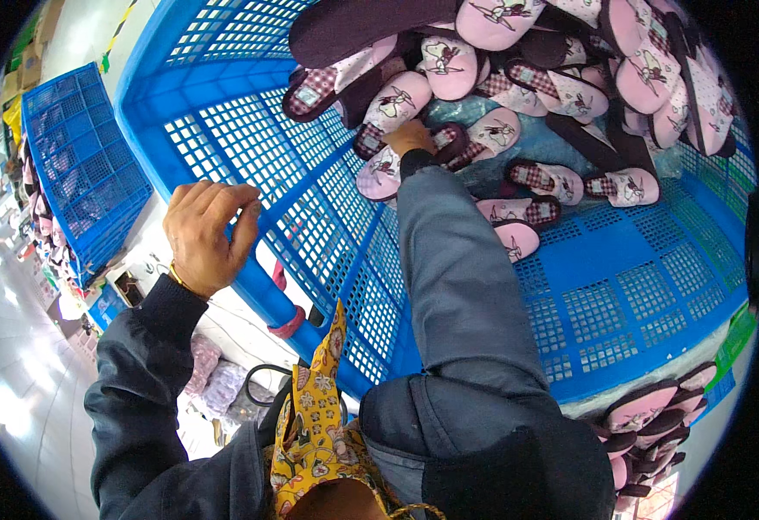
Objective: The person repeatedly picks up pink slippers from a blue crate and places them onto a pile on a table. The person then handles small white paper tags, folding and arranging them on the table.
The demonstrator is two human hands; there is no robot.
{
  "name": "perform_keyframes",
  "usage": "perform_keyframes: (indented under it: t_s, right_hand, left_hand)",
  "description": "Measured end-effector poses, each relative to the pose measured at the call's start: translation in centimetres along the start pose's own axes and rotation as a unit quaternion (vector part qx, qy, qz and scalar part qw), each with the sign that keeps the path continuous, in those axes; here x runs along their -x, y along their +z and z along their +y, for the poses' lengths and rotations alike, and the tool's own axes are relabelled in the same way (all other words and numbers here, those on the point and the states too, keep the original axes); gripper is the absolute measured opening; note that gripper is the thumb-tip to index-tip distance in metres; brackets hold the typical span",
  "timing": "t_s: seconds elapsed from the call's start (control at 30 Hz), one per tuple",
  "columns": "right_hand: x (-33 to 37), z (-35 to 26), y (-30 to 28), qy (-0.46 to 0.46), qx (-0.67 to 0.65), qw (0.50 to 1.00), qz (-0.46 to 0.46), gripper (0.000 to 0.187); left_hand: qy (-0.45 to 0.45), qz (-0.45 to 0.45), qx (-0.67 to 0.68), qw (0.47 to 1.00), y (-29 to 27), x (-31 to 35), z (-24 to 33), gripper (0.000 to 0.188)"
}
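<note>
In the blue plastic crate (605, 247), a slanting pink fabric slipper (496, 132) lies right of my nearer right hand (411, 138), closure and hold untellable.

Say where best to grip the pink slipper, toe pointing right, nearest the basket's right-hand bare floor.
Probably across the pink slipper at its rounded toe, coming from the near side over the basket floor: the toe lies uncovered, while the checked open end lies close to another slipper.

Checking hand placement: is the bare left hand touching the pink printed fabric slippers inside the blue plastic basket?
Apart: the head view shows perforated basket wall between left hand and slippers.
</note>
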State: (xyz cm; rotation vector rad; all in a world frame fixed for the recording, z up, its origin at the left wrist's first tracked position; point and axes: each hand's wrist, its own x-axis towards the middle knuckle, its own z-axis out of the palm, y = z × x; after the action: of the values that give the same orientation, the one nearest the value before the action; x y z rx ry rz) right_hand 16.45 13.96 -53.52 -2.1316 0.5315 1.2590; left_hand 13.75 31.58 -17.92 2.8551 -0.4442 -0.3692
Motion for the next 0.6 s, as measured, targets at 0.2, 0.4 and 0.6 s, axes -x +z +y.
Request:
perform_keyframes:
  t_s: [0.2,0.4,0.6]
  right_hand:
    - [-2.2,-0.1,1.5,-0.011,0.025,1.0,0.008,0.04]
    - [-2.2,4.7,3.5,-0.222,0.092,0.962,0.13,0.03]
    - [1.7,13.2,-0.7,-0.133,-0.333,0.932,-0.06,0.014]
  left_hand:
    - [0.0,-0.016,-0.002,1.0,0.0,0.0,-0.4,0.01]
    - [-0.003,-0.013,-0.001,1.0,-0.2,-0.1,0.1,0.009]
    - [0.007,0.018,0.011,1.0,0.2,0.3,-0.1,0.007]
